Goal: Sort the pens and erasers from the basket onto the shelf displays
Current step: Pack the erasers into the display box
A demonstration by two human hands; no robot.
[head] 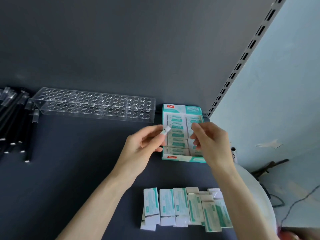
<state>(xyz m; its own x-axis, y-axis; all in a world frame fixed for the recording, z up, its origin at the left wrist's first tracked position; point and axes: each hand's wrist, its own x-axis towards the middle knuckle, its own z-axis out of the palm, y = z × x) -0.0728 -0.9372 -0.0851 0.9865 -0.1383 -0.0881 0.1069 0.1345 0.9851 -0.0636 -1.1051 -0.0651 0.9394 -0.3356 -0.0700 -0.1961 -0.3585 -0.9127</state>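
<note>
Left hand [143, 146] pinches a small white eraser [166, 131] between thumb and fingertips, holding it tilted just above the left edge of the display box [180, 109]. Right hand [209, 142] hovers over the right half of the same box with fingers curled and thumb tip near the index tip; whether it grips anything cannot be told. The teal-and-white box lies flat on the dark shelf [69, 161] against the back panel, with wrapped erasers [175, 144] in two columns inside it. To its left stands a clear acrylic rack [93, 104] of round holes, and farther left lie black pens [13, 122] in a loose bundle. Near the front edge of the shelf, a row of eraser cartons [166, 207] lies side by side, some overlapping. A white round object [256, 196] shows beneath the right forearm.
</note>
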